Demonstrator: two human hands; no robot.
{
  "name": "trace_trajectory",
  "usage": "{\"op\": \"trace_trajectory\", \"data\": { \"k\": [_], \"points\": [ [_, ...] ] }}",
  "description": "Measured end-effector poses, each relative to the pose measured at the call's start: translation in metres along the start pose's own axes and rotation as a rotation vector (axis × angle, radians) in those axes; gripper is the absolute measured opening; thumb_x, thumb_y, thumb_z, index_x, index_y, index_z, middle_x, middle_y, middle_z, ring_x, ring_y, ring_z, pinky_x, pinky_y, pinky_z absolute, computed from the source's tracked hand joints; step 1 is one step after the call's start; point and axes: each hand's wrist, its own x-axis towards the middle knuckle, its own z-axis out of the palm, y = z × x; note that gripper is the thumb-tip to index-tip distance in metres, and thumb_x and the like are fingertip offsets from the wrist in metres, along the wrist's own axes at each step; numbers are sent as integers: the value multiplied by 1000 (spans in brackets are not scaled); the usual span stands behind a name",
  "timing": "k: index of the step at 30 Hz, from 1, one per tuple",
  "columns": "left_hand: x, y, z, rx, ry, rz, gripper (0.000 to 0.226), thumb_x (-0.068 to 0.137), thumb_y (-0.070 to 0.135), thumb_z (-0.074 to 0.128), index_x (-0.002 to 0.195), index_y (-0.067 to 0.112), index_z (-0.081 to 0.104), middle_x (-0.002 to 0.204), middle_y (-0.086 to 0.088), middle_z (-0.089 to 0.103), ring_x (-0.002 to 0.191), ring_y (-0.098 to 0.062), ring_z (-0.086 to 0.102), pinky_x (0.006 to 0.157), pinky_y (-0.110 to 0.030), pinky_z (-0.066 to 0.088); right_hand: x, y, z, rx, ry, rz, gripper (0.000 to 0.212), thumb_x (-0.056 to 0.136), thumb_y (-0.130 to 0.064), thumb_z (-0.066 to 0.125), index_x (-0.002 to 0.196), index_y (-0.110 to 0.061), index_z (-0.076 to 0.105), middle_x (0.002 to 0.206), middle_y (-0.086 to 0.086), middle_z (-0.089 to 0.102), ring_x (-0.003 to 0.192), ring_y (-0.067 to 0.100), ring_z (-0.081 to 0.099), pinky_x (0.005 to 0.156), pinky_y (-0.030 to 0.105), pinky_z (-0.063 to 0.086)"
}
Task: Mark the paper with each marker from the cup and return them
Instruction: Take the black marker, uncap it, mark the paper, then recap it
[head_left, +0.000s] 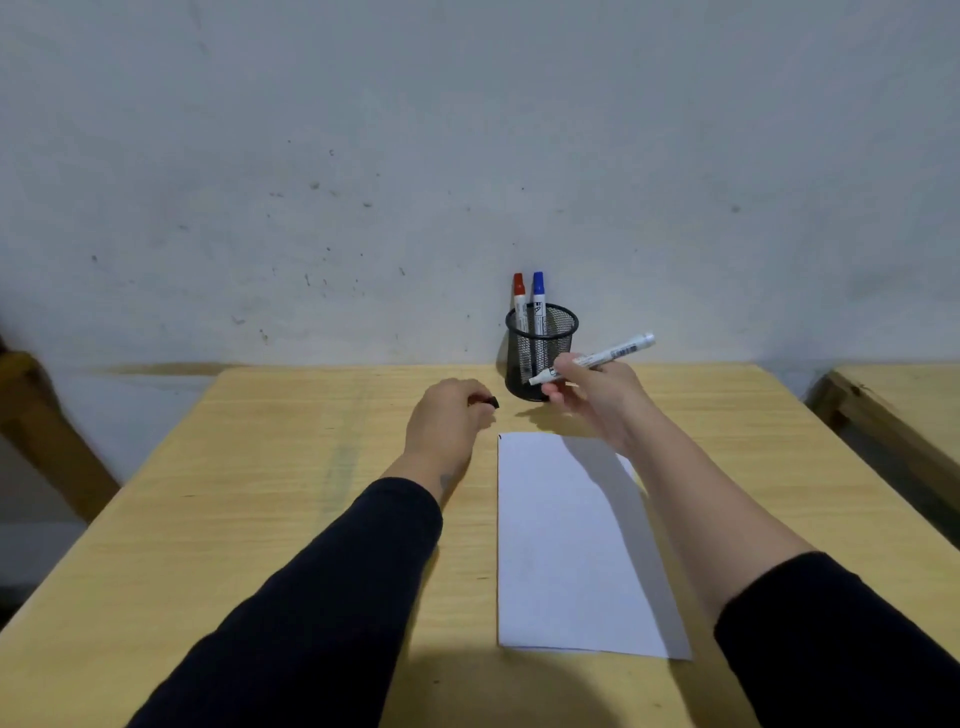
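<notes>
A black mesh cup (542, 353) stands at the far edge of the wooden table (291, 467), holding a red-capped marker (519, 299) and a blue-capped marker (538, 296). My right hand (597, 400) holds an uncapped white marker (597, 358) in the air just in front of the cup, tip pointing left. My left hand (449, 421) is closed around a small black cap (488, 401), a little left of the marker tip. A white sheet of paper (561, 545) lies flat below both hands, with a tiny dark mark at its top left corner.
A pale wall rises right behind the table. Another wooden table edge (893, 410) shows at the right, and a wooden piece (47, 431) at the left.
</notes>
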Motion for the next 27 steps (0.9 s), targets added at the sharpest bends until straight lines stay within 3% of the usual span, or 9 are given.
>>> {"op": "trace_trajectory", "data": {
  "k": [3,6,9,13,16,21,25,27],
  "points": [
    [3,19,-9,-246,36,25,12,89,6,60,94,12,68,87,-4,66,73,-11,59,55,-7,47,0,-7,-4,-10,39,-110,25,86,-3,65,110,5,60,90,18,67,76,22,65,72,22,58],
    [7,35,-18,-350,35,71,14,88,3,60,97,9,69,89,-6,68,77,-14,60,51,-10,49,-6,-18,-1,41,12,-154,21,83,1,67,102,1,59,98,20,66,92,29,66,86,31,55],
    [10,42,-24,-357,61,120,18,88,2,59,98,10,70,87,-2,67,75,-11,60,58,-16,54,-13,-26,5,60,7,-218,18,81,4,69,89,-7,57,95,18,65,91,29,67,86,31,56],
    [8,51,-28,-349,76,187,20,88,3,60,100,13,71,86,5,66,74,-1,60,62,-18,57,-20,-30,7,109,-45,-253,18,81,5,68,93,-2,58,93,18,66,87,25,67,80,25,59],
    [4,55,-30,-348,74,198,20,88,3,60,102,12,72,82,6,65,74,-4,61,62,-19,57,-25,-29,7,108,-89,-246,24,83,3,67,105,4,56,95,20,67,83,23,68,78,23,59],
    [-4,59,-32,-380,67,187,18,87,4,62,99,12,73,78,7,66,75,-10,62,61,-19,57,-27,-27,3,128,-141,-215,24,84,2,66,106,6,57,93,19,68,76,18,71,81,24,59],
    [-4,65,-32,-346,68,157,15,86,8,65,98,10,74,84,-4,72,74,-17,65,69,-29,60,-28,-25,1,165,-152,-213,8,85,3,64,89,-2,59,90,16,68,81,20,70,85,25,57],
    [-3,69,-33,-332,80,138,16,85,9,66,99,10,74,86,-5,72,73,-17,66,71,-27,59,-29,-26,2,170,-157,-211,8,85,3,64,89,-2,59,90,16,68,83,21,69,85,25,57]
  ]
}}
